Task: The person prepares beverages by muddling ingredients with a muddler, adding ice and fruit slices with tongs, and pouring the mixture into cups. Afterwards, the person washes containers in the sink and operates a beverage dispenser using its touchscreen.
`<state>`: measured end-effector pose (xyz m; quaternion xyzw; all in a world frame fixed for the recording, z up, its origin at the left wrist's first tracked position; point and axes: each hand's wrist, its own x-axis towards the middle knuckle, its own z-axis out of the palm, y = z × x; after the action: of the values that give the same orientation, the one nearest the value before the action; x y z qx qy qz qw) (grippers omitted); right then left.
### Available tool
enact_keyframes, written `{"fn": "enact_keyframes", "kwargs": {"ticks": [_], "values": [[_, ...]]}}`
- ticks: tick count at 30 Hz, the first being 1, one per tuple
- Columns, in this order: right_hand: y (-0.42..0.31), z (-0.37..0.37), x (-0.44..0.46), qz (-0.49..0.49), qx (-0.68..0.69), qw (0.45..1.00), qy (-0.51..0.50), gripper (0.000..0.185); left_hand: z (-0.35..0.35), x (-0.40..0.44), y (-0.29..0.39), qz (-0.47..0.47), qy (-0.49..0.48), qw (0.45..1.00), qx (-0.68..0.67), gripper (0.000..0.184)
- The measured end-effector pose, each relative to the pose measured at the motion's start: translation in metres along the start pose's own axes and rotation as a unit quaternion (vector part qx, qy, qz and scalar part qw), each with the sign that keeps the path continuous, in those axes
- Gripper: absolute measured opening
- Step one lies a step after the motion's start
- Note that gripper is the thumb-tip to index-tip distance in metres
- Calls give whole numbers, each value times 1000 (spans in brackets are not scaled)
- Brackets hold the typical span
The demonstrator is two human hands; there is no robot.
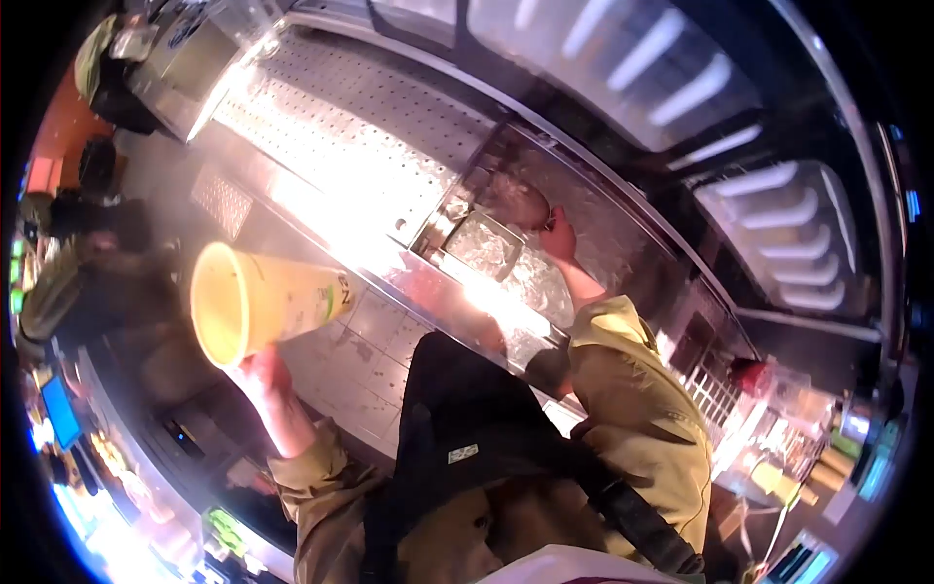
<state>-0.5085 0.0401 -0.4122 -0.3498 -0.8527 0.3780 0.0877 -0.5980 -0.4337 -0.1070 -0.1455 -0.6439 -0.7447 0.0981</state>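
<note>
My left hand (261, 375) is wrapped round a large yellowish plastic cup (292, 297) with printing near its base. The cup lies tilted almost on its side in the air, its open mouth facing left. In a metal bin of ice (603, 209), my right hand (557, 237) is closed on the handle of a scoop (518, 201), whose rounded end lies among the ice. Beside the scoop a clear square container (482, 245) sits in the ice. My right fingers are partly hidden.
A perforated metal drain counter (341, 117) runs left of the ice bin. Ribbed clear plastic panels (778, 234) stand behind it. A wire rack (715, 389) is at the right. Tiled floor (370, 336) shows below. A person (73, 263) stands at the far left.
</note>
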Motion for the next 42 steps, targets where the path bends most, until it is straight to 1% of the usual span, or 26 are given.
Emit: {"fn": "enact_keyframes", "kwargs": {"ticks": [2, 3, 5, 7, 8, 10, 11, 13, 14, 15, 16, 17, 18, 19, 22, 24, 27, 30, 32, 34, 36, 37, 38, 40, 41, 42], "values": [[30, -6, -6, -26, 158, 987, 15, 37, 29, 4, 23, -11, -45, 998, 43, 84], [18, -22, -18, 0, 239, 971, 27, 45, 33, 5, 25, -11, -70, 995, 64, 88], [24, -49, -40, -24, 242, 968, 64, 49, 54, 8, 40, -43, -81, 994, 62, 92], [-50, -137, -101, 40, 345, 933, 96, 35, 76, 5, 45, -56, -102, 992, 55, 92], [-68, -177, -126, 116, 374, 917, 71, 37, 79, 2, 41, -54, -137, 989, 23, 80], [-94, -259, -174, 126, 403, 903, 81, 39, 91, -1, 39, -34, -197, 979, 21, 79], [-93, -287, -198, 101, 461, 877, 88, 40, 100, 0, 48, -42, -214, 976, -10, 79], [-98, -364, -254, 160, 319, 920, 165, 40, 120, -17, 62, -62, -236, 968, -55, 80], [-117, -403, -288, 157, 340, 910, 180, 37, 131, -26, 62, -70, -240, 966, -65, 81], [-114, -447, -318, 193, 205, 952, 121, 31, 141, -37, 60, -81, -239, 965, -72, 81], [-115, -473, -347, 211, 222, 935, 177, 29, 151, -48, 62, -94, -237, 964, -74, 81], [-132, -505, -372, 252, 164, 933, 199, 24, 167, -58, 71, -97, -241, 961, -96, 81], [-112, -533, -392, 268, 151, 933, 186, 21, 182, -67, 77, -92, -247, 958, -114, 81], [-100, -556, -409, 277, 74, 934, 213, 17, 195, -77, 83, -87, -255, 954, -133, 81], [-68, -609, -437, 312, -8, 916, 251, 15, 237, -107, 107, -96, -277, 946, -142, 85], [-47, -625, -438, 327, -84, 904, 263, 9, 259, -123, 121, -118, -296, 939, -134, 93], [1, -622, -442, 308, -69, 910, 269, 11, 271, -140, 126, -84, -328, 932, -131, 92], [20, -601, -451, 334, 14, 899, 284, 10, 278, -149, 139, -82, -330, 931, -133, 91], [31, -587, -455, 323, 134, 893, 284, 10, 276, -150, 143, -87, -320, 935, -124, 92], [34, -575, -458, 295, 200, 889, 288, 8, 273, -146, 144, -88, -317, 937, -117, 93], [43, -560, -457, 271, 229, 883, 307, 5, 267, -139, 143, -80, -314, 939, -112, 91], [48, -551, -456, 239, 192, 890, 337, 6, 262, -136, 142, -72, -312, 941, -110, 89], [52, -543, -456, 221, 175, 896, 342, 15, 256, -132, 140, -65, -307, 943, -108, 86], [27, -531, -452, 180, 216, 899, 335, 33, 241, -123, 135, -74, -291, 948, -106, 86], [33, -519, -446, 147, 219, 909, 324, 43, 228, -117, 132, -74, -272, 954, -100, 86], [23, -503, -433, 130, 195, 915, 329, 41, 216, -111, 128, -62, -226, 971, -46, 93]]}}
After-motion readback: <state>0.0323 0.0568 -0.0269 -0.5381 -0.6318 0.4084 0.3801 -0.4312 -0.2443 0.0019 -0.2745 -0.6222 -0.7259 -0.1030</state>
